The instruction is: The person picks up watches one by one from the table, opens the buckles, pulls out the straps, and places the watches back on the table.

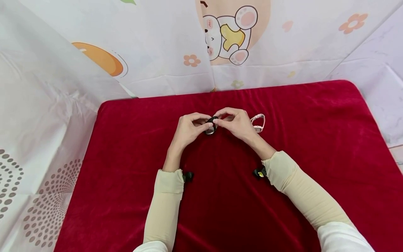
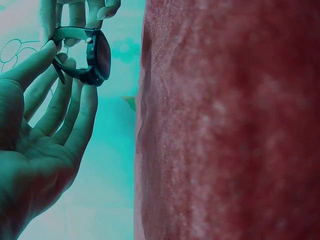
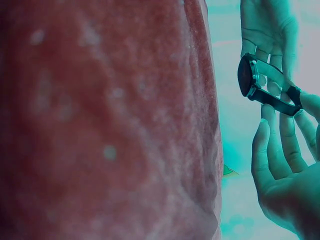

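A black wristwatch (image 1: 210, 131) is held up between both hands over the red cloth, its strap bent into a loop. In the left wrist view the round watch case (image 2: 102, 58) faces away from the palm, with the strap ends meeting at the fingertips. My left hand (image 1: 187, 130) pinches the strap between thumb and fingers. From the other side my right hand (image 1: 237, 123) pinches the strap too, its thumb at the strap end (image 3: 294, 95) in the right wrist view. Just right of this hand stands a pale pink watch (image 1: 258, 128), its strap looped.
Red velvety cloth (image 1: 126, 157) covers the table, with its far edge near a white printed curtain (image 1: 157, 42). Small black devices sit at the left wrist (image 1: 188, 176) and the right wrist (image 1: 259, 172), below the sleeve cuffs.
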{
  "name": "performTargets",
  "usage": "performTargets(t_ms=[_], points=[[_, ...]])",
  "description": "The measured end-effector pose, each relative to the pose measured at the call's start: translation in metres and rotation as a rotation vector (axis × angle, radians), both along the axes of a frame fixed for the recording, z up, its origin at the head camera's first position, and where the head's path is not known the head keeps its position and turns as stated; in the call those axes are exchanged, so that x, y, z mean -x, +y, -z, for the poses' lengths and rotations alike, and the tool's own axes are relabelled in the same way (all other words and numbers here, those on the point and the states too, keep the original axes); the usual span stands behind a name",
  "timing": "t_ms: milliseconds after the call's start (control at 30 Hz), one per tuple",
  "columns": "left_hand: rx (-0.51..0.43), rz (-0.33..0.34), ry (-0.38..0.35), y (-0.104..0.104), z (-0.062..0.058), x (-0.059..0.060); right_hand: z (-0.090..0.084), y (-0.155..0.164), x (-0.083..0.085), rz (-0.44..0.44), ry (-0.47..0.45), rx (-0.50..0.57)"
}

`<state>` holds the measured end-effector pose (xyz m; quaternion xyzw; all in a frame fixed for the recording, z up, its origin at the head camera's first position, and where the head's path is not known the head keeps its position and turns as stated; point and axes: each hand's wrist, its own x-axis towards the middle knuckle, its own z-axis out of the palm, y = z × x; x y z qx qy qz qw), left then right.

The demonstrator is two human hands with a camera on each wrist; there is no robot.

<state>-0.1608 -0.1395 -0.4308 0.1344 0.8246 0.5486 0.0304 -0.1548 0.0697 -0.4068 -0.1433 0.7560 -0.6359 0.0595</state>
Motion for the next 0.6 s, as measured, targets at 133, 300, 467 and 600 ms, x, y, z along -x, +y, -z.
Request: performTargets(t_ms=[133, 300, 467, 600], points=[[0.014, 0.008, 0.010, -0.0013, 0.0011, 0.0009, 0.0005, -0.0002, -0.0001, 0.000, 0.019, 0.001], [0.040, 0.018, 0.016, -0.0010, 0.0000, 0.0009, -0.0007, -0.0003, 0.0000, -0.009, 0.034, -0.001], [0.048, 0.023, 0.009, -0.0006, -0.0003, -0.0001, -0.0001, -0.0006, 0.0000, -0.019, 0.039, 0.010], [0.072, 0.024, 0.006, -0.0011, -0.0018, -0.0013, 0.0005, -0.0010, -0.0003, -0.018, 0.037, 0.006]])
